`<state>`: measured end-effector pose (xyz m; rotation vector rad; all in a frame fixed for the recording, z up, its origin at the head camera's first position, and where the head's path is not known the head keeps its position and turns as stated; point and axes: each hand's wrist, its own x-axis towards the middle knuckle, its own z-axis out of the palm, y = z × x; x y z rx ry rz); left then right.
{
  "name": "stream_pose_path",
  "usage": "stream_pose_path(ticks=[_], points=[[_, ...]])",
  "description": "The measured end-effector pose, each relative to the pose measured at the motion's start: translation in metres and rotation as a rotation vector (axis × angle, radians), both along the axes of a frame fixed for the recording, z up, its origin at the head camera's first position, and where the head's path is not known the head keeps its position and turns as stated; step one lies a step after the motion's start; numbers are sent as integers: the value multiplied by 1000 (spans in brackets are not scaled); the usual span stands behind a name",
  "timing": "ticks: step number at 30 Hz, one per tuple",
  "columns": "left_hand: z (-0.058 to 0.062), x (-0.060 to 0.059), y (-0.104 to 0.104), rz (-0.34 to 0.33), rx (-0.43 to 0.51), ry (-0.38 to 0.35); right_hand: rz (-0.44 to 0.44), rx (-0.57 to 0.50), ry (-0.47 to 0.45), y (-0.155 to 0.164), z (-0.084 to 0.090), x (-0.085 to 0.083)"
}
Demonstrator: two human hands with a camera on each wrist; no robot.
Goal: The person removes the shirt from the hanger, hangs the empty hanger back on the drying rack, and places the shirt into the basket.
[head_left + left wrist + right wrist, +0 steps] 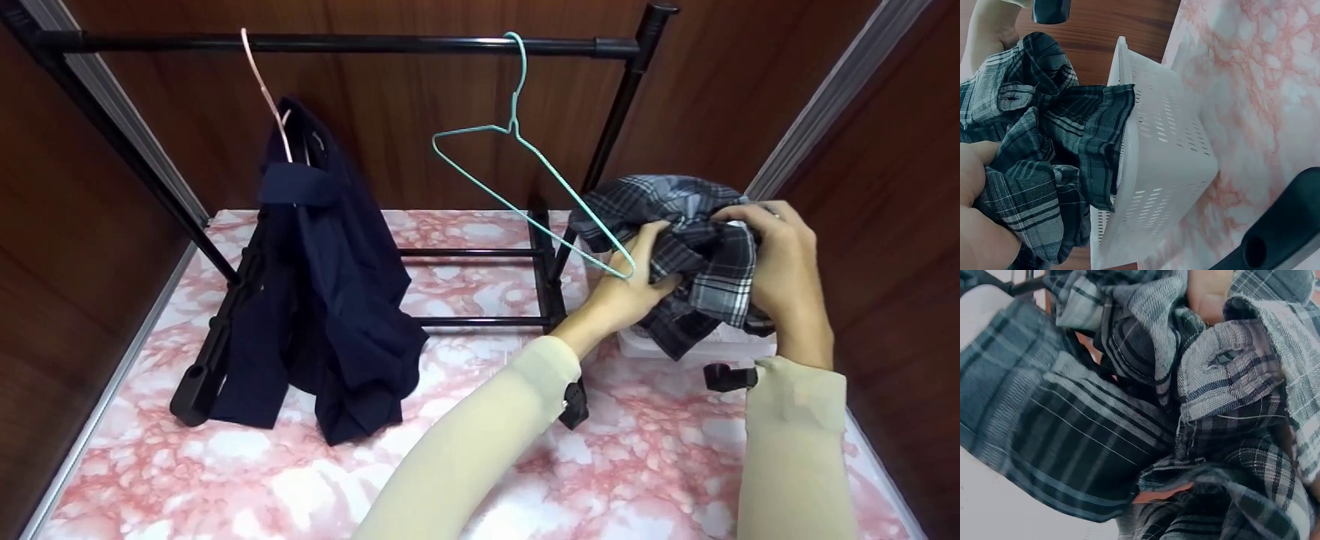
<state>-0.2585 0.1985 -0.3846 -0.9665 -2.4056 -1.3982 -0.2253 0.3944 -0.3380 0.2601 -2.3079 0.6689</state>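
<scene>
A bunched plaid shirt (694, 251) is held up at the right, over a white perforated basket (1165, 163). My left hand (634, 281) grips its left side and my right hand (780, 262) grips its right side. A teal wire hanger (525, 150) hangs tilted from the black rail (337, 43), and its lower corner reaches down to my left hand. The left wrist view shows the plaid shirt (1033, 163) draped over the basket's rim. In the right wrist view the plaid shirt (1145, 410) fills the frame, a cuff with a buttonhole uppermost.
A dark navy garment (322, 292) hangs from a pink hanger (266, 94) on the left of the rail. The black rack frame (547, 285) stands on a pink marbled surface (225, 465). Wooden walls close in on the sides and back.
</scene>
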Motion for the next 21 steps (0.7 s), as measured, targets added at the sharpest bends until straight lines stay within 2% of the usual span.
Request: stream_pose_path(ticks=[2, 5, 13, 17, 21], points=[[1, -2, 5, -18, 3, -10, -23, -16, 15, 4, -1, -1], [0, -5, 12, -9, -11, -4, -53, -40, 47, 10, -4, -4], [-3, -15, 22, 14, -127, -18, -157, -148, 76, 17, -21, -14], [-7, -18, 26, -20, -169, -58, -209, -178, 68, 19, -35, -19], [-17, -21, 27, -57, -205, -57, -232, -192, 43, 23, -52, -23]])
